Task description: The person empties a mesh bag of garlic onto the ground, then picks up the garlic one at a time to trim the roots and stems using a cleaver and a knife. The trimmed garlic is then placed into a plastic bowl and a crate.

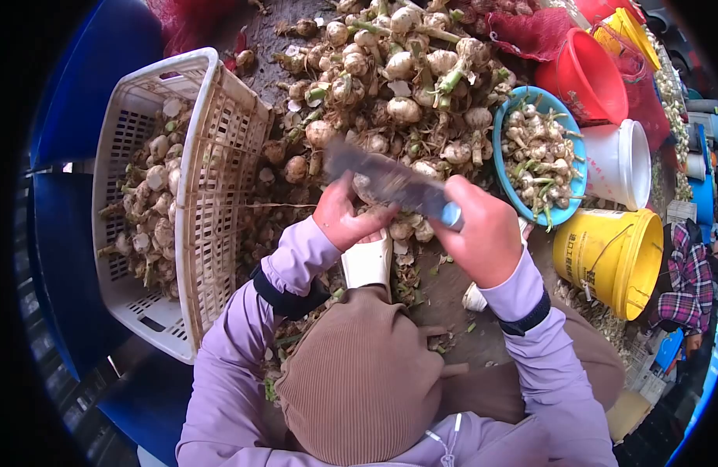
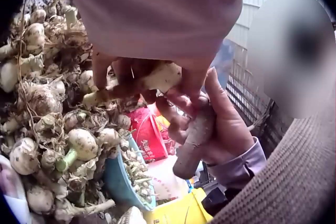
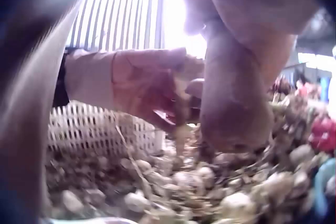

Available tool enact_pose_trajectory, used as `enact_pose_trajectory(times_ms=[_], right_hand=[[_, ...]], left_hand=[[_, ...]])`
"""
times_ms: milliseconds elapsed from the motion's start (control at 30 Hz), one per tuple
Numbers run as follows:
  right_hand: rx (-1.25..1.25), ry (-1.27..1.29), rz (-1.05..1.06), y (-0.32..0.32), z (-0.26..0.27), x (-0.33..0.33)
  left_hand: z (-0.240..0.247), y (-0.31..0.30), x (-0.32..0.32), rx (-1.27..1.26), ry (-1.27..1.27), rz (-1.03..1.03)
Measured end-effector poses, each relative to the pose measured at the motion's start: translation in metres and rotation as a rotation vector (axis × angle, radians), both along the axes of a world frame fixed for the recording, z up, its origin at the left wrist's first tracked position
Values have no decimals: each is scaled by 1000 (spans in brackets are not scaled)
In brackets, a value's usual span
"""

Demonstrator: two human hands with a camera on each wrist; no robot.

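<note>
My right hand (image 1: 483, 233) grips the handle of a knife with a broad dark blade (image 1: 398, 183), blurred in the head view. In the left wrist view the thick knife handle (image 2: 195, 142) sticks out of the right fist. My left hand (image 1: 345, 216) holds a garlic bulb (image 2: 164, 77) with its stem, right at the blade, which mostly covers the bulb in the head view. Just beyond both hands lies a big heap of garlic bulbs (image 1: 404, 110) with roots and green stems.
At the left a white plastic crate (image 1: 199, 202) holds garlic. A blue basin (image 1: 505, 156) of trimmed garlic stands at the right, near a red bucket (image 1: 581, 78), a white bucket (image 1: 616, 163) and a yellow bucket (image 1: 608, 257). Red mesh bags (image 1: 530, 35) lie behind.
</note>
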State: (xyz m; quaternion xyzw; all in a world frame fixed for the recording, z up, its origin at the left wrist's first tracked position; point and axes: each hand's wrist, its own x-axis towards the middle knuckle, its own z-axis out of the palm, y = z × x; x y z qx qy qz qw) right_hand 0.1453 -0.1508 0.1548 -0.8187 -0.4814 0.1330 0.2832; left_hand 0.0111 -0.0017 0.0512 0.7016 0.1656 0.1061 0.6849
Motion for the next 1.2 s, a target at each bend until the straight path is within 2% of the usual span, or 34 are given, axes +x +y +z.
enact_pose_trajectory(times_ms=[33,67,333,367,433,467,500,533,567,600,633,667,700,733,767,833,867,900,967,1000,1033,1100,1133,1167,1200], right_hand=[[-34,-140,127,0,0,-3],[-21,-159,166,1,-4,-7],[5,-182,163,3,-12,-14],[6,-182,164,2,-14,-11],[2,-179,163,-1,-18,-8],[11,-193,151,-1,-21,-6],[19,-205,136,-1,-24,-4],[0,-212,85,-4,-32,2],[-153,-204,-20,-11,-41,18],[-114,-174,-73,-16,-38,26],[-74,-142,-107,-12,-27,29],[31,-27,-105,-9,-19,18],[144,59,-17,-2,-15,8],[259,65,42,10,-15,-1],[369,85,112,21,-17,-10],[364,255,127,36,-18,-16],[372,254,132,37,-16,-13],[355,528,-30,34,-11,-6],[287,1067,-377,27,-4,4],[543,1197,-382,31,-15,-4],[545,1199,-377,33,-28,-12],[363,1061,-371,33,-44,-23],[184,748,-308,27,-41,-18],[182,746,-302,22,-35,-14],[105,486,-212,16,-26,-11]], left_hand=[[-12,5,2,208,-48,-91],[-19,5,-2,212,-41,-90],[-3,-23,-8,-34,-199,346],[-3,-19,-9,-35,-199,343],[-4,-3,-15,447,-155,36],[-10,2,-14,533,-183,-64],[0,0,-17,534,-183,-68],[21,-3,-22,234,-80,-33],[41,-3,-25,-64,22,6],[57,1,-25,-58,-45,-83],[55,4,-28,-51,-41,-58],[50,4,-29,-255,43,30],[43,2,-22,-459,118,93],[28,1,-17,-492,57,31],[25,-1,-14,-270,-25,-31],[39,4,-13,190,26,-137],[35,7,-18,174,-28,-64],[40,13,-22,12,-23,-51],[20,27,-33,19,-145,18],[19,20,-29,-36,-232,24],[20,13,-19,5,-356,15],[36,8,-8,8,-408,91],[33,9,-13,-159,-330,112],[30,15,-20,-323,-253,137],[32,24,-22,-226,-156,138]])
